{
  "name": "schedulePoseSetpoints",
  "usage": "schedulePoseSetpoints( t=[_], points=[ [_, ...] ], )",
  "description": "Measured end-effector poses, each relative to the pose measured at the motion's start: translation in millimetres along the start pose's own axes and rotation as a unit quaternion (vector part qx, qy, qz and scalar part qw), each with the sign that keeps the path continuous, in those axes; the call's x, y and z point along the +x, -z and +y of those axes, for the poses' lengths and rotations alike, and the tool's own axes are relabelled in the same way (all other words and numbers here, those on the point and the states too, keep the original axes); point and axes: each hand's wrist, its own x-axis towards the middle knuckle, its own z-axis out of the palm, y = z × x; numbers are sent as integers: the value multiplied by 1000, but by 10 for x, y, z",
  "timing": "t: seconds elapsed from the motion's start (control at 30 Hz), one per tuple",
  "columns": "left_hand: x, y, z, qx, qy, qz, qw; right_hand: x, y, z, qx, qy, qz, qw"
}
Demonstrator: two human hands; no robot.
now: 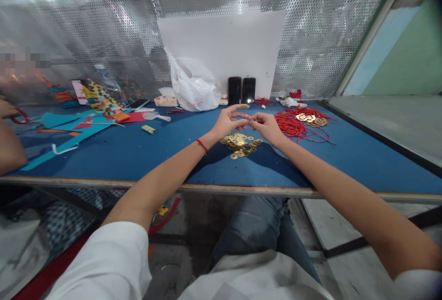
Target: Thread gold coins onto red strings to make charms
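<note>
My left hand and my right hand meet above the blue tabletop, their fingertips together. A short bit of red cord shows between the fingertips. Just below them lies a loose pile of brass coins with square holes, untouched by either hand. To the right of my right hand is a tangle of red cords, with several more coins resting on it. A red string band circles my left wrist.
Two phones and a white plastic bag stand at the back, before a white board and perforated metal sheet. Colored craft pieces cover the table's left. A co-worker's arm enters at left. The table's front edge runs above my lap.
</note>
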Motion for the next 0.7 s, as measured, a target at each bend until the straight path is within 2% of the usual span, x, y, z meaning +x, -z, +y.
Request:
schedulePoseSetpoints(
  t=[0.37,0.53,0.7],
  points=[
    [40,12,-70,79,-68,20,994,-9,-5,21,-8,-24,-26,999],
    [51,23,-67,70,-59,39,995,-11,-10,10,-11,-28,-23,999],
    [63,42,-112,40,-44,21,998,0,-5,19,-4,-29,-29,999]
  ],
)
